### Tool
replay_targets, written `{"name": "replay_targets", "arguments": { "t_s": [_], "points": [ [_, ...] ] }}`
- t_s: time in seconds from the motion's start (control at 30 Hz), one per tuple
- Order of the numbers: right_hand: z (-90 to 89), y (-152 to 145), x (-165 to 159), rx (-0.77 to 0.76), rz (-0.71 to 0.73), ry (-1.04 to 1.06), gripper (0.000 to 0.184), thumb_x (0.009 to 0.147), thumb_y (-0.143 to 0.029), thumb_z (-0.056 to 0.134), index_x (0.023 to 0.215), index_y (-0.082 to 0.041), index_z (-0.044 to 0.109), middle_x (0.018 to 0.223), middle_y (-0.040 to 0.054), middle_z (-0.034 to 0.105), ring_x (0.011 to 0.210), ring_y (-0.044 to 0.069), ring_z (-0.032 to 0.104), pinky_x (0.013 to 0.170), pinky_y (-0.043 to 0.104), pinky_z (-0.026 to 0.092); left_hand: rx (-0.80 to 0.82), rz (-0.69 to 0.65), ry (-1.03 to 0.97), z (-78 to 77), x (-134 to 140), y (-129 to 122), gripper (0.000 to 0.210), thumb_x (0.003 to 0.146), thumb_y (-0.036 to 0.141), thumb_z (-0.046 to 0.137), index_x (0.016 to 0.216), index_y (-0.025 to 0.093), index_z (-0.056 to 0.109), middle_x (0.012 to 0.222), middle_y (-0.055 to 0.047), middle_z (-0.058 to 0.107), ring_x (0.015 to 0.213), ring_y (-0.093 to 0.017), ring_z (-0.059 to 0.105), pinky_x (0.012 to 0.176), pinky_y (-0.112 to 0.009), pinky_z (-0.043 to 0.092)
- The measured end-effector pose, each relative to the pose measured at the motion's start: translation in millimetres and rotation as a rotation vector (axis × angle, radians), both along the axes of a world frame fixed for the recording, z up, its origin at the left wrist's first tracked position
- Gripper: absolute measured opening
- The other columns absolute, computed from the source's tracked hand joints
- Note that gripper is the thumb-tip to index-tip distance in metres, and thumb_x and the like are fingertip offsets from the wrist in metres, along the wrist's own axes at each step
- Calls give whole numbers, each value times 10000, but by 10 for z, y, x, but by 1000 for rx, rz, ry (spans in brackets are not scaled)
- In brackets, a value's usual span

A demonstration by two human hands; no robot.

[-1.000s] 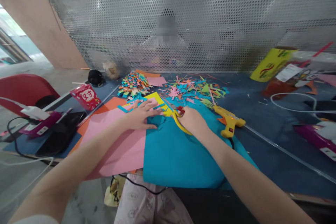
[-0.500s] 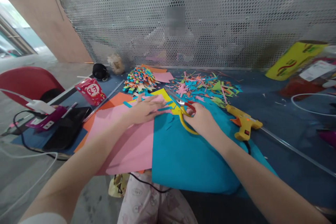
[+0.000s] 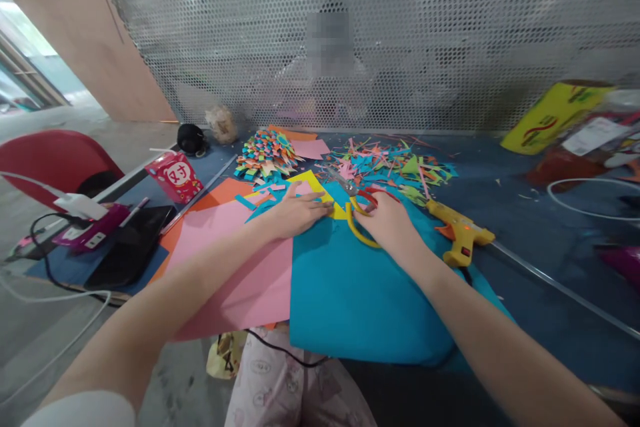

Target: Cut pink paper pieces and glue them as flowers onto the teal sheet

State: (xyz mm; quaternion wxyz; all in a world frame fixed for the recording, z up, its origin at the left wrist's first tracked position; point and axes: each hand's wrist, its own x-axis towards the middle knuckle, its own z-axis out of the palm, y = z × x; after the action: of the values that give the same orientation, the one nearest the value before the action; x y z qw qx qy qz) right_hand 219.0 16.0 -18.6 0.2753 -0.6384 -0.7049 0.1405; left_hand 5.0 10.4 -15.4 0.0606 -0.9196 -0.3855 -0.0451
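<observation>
My left hand (image 3: pixel 300 211) lies flat, fingers stretched to the right, over the seam between the pink paper sheet (image 3: pixel 235 280) and the blue paper sheet (image 3: pixel 370 300). Its fingertips reach the lower part of a yellow sheet (image 3: pixel 315 181) with a blue piece on it. In my right hand (image 3: pixel 389 217) is a pair of scissors (image 3: pixel 361 235) with red and yellow handles, its blades pointing up and left above the sheets. Small blue and pink strips (image 3: pixel 247 202) lie just left of my left hand.
Behind the sheets are a pile of folded paper pieces (image 3: pixel 267 155) and a heap of paper shreds (image 3: pixel 390 163). A yellow glue gun (image 3: pixel 463 233) lies to the right. On the left are a red box (image 3: pixel 175 177), a black phone (image 3: pixel 131 247) and a purple power strip (image 3: pixel 95 230).
My left hand has slid right, onto the edge of the blue sheet. The small blue scraps there no longer show. The scissors stay in my right hand, shifted slightly.
</observation>
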Motion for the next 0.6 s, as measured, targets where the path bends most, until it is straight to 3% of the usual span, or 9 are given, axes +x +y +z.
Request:
{"name": "replay_targets", "arguments": {
  "t_s": [0.17, 0.33, 0.47, 0.6],
  "points": [
    [109, 20, 50, 61, -33, 70, 201, 686, -257, 679, 826, -148, 585, 792, 65, 668, 729, 197, 628, 647, 274, 431, 32, -36, 89, 51, 185, 248, 365, 904, 165, 378, 1148, 300, 614, 1289, 7, 595, 1340, -222, 379, 1101, -501, 101],
    [232, 13, 108, 117, -58, 126, 210, 741, -298, 614, 883, -145, 588, 861, 65, 673, 785, 191, 619, 703, 278, 436, -12, -45, 63, 31, 221, 507, 375, 891, 231, 407, 1221, 320, 561, 1297, -8, 589, 1319, -229, 400, 1079, -508, 129],
    [277, 12, 128, 87, -64, 94, 220, 744, -300, 615, 893, -139, 600, 854, 63, 676, 758, 182, 616, 672, 264, 428, 30, 15, 57, 13, 322, 749, 360, 914, 259, 361, 1195, 275, 586, 1268, -42, 611, 1317, -243, 390, 1071, -526, 135],
    [259, 13, 147, 0, -51, -3, 236, 715, -309, 659, 858, -124, 623, 792, 75, 684, 724, 196, 628, 615, 257, 413, 94, 21, 89, 54, 338, 892, 392, 871, 148, 400, 1214, 239, 568, 1297, -75, 586, 1310, -238, 392, 1067, -532, 156]
  ]
}}
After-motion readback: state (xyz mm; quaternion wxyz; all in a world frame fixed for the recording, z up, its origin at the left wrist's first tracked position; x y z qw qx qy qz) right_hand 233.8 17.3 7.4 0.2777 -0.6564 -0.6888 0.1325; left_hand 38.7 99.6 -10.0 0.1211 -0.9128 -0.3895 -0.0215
